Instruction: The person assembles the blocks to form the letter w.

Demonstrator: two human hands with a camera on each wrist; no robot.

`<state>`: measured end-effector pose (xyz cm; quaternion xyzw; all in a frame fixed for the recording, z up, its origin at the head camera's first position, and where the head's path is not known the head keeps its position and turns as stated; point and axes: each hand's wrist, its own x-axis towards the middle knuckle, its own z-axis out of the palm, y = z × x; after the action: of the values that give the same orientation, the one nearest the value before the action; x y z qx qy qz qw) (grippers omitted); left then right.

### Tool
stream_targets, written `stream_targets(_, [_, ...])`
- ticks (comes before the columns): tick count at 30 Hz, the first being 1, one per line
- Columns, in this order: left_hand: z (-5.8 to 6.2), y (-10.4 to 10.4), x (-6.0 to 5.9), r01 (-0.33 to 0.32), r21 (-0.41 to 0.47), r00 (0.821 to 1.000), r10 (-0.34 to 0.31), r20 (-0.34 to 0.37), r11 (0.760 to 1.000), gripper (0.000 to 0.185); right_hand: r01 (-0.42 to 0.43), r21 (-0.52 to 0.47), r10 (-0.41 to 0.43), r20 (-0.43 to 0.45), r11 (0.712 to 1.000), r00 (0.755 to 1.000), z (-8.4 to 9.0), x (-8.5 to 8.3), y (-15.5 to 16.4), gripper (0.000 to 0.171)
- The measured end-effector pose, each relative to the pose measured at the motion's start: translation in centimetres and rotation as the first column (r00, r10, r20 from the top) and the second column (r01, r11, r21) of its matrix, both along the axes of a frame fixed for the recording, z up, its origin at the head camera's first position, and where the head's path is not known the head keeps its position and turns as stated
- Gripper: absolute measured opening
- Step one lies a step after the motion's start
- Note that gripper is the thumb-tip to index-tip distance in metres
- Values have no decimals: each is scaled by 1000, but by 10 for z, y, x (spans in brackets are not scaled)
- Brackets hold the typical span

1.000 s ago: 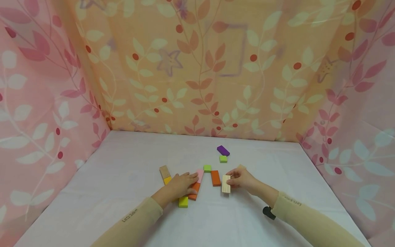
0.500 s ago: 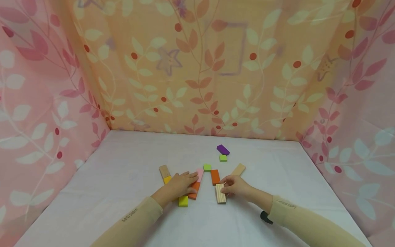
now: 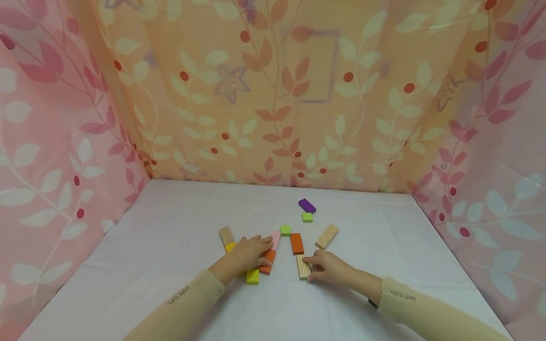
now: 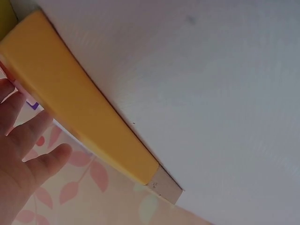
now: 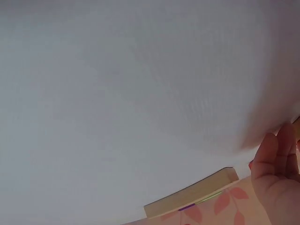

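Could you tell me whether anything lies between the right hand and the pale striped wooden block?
Nothing visible does. The right hand already touches the pale striped block, which lies flat on the table just below the orange block.

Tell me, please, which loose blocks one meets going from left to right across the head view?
Tan block → yellow-green block → striped wooden block → purple block → light wooden block.

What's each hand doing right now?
Left hand: open, resting flat on the orange block.
Right hand: fingers curled onto the striped wooden block, which lies on the table.
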<state>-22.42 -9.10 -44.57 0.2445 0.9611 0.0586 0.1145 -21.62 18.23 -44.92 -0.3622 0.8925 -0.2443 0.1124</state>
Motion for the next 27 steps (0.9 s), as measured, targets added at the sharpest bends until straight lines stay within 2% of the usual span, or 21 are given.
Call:
stream_targets(3, [1,1,-1,1,-11,1000,-1,-3,1000,64,-5,35,6,-27,999,1000,1,1,-2,51])
stream_targets(10, [2,2,-1,-4,-26,1000,3,-10,1000,63,37,38,-37,6,999,999,-1,-1,-6,51])
stream_targets(19, [1,3,-3,4,-3,1000,-4,-10,1000,62,76,57,-78,24,995,997,-1,-3,-9,50])
stream_targets(22, [2,5,-4,16,-11,1000,-17,-22,1000,61,74,47,-76,39,996,996,0,-4,-9,51])
stream_targets(27, [5,7,-4,54,-42,998,-56,-43,998,60,83,-22,-81,84,996,993,3,-6,-2,48])
